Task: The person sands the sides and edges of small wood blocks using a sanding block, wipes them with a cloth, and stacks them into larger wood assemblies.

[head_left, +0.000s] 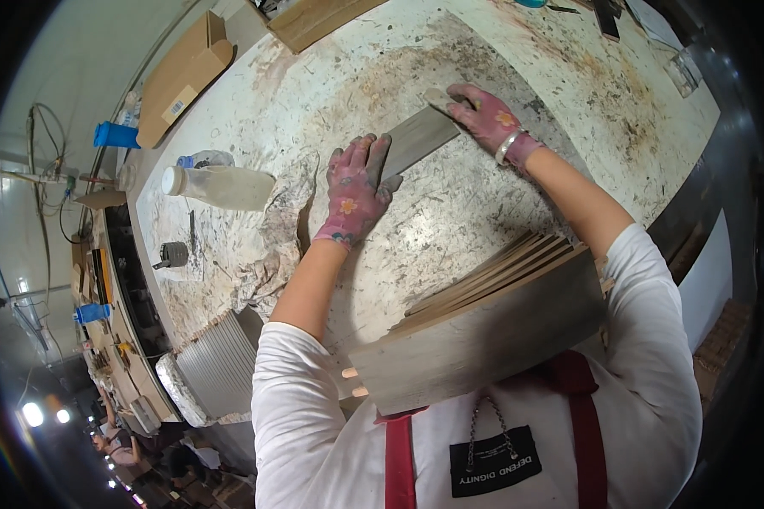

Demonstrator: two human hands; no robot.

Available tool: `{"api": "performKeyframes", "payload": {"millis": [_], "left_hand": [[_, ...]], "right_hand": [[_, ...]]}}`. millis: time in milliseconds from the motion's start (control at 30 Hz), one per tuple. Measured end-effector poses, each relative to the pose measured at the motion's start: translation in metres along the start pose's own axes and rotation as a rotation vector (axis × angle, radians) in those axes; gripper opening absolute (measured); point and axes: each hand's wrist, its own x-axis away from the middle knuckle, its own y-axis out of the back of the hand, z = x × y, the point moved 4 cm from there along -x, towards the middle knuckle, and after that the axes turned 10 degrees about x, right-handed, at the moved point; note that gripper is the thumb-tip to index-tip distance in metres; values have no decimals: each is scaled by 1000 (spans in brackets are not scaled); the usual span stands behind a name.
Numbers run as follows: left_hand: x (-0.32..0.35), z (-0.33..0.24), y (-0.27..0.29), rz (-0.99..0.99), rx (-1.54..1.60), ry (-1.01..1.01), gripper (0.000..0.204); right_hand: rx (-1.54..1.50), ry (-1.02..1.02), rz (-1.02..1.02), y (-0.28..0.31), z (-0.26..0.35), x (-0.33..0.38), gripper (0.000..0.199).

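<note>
A flat grey rectangular board (pixel 418 140) lies on the stained white worktable (pixel 501 195). My left hand (pixel 356 188), in a pink flowered glove, grips the board's near end. My right hand (pixel 484 114), in a matching glove with a bracelet at the wrist, presses on its far end. A stack of several similar thin boards (pixel 492 327) leans on edge against my chest, between my arms.
A white plastic bottle (pixel 221 187) lies on its side at the table's left, beside a crumpled rag (pixel 280 237). A cardboard box (pixel 182 76) and a wooden plank (pixel 314 21) sit at the far edge. More ribbed grey boards (pixel 216 365) are stacked at lower left.
</note>
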Motion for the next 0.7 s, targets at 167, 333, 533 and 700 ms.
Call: {"api": "performKeyframes", "payload": {"millis": [167, 333, 533, 700], "left_hand": [[0, -2, -1, -19, -23, 10, 60], [1, -7, 7, 1, 11, 61, 58], [-12, 30, 22, 136, 310, 229, 50], [-15, -24, 12, -11, -47, -18, 52]], "right_hand": [[234, 7, -5, -2, 17, 5, 41], [232, 47, 77, 19, 18, 56, 40], [147, 83, 240, 60, 28, 75, 40], [39, 135, 93, 47, 21, 25, 42]]}}
